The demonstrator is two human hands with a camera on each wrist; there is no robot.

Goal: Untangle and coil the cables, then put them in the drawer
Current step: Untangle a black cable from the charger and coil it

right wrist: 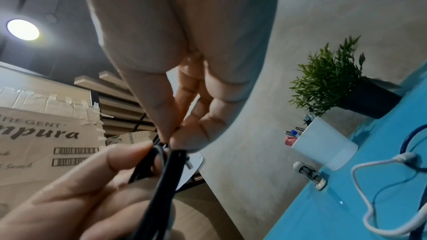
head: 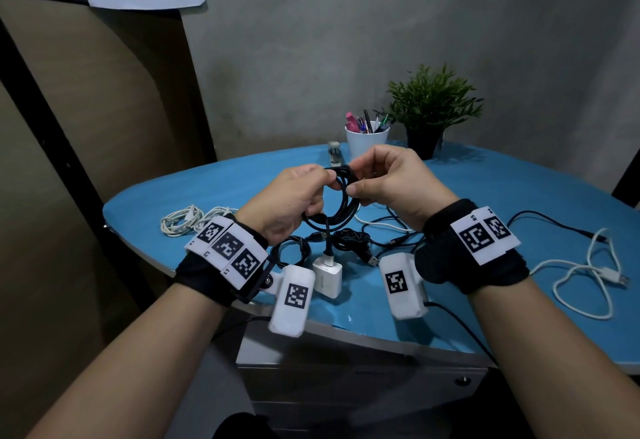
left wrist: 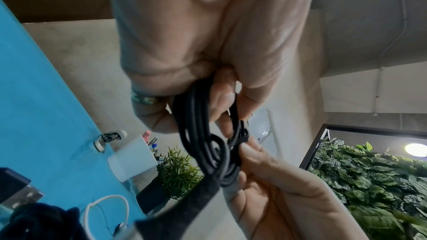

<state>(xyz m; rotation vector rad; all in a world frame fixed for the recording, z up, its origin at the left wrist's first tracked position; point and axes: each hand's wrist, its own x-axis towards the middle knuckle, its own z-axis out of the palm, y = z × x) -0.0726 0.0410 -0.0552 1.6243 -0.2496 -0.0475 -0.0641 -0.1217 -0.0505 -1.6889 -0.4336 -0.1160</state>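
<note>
A black cable [head: 346,203] wound into a small coil is held up above the blue table [head: 485,196]. My left hand [head: 304,193] grips the coil's left side with curled fingers [left wrist: 221,101]. My right hand [head: 377,179] pinches the coil's top between thumb and fingers [right wrist: 166,116]. The cable's tail runs down to a white charger plug [head: 327,274] near the table's front edge. More black cables [head: 349,241] lie tangled below the hands. White cables lie at the left [head: 180,220] and right [head: 581,276]. The grey drawer unit [head: 346,379] under the table is closed.
A white cup of pens [head: 367,142], a potted plant [head: 429,109] and a stapler [head: 334,154] stand at the table's back. Another black cable [head: 554,224] trails across the right side. A wall lies behind the table, with a dark frame on the left.
</note>
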